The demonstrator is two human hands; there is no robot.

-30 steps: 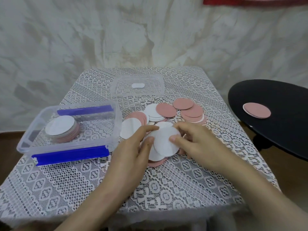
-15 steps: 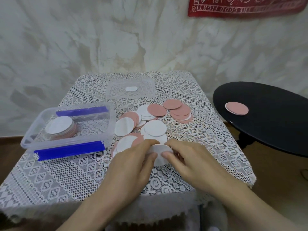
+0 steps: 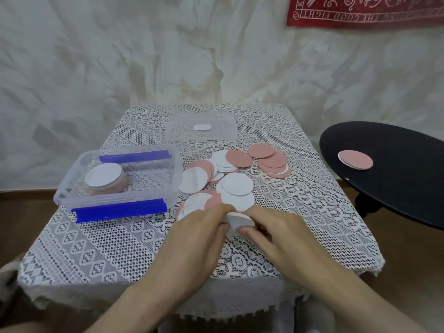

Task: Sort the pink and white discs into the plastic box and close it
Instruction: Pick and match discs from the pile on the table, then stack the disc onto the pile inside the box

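Head, disc [image 3: 238, 221] between left hand [image 3: 197, 241], right hand [image 3: 283, 239]

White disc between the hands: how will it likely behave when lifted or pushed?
Probably light and stiffish: the white disc looks flat though pinched only at its edges by left hand and right hand. Thin, so likely slides, not rolls.
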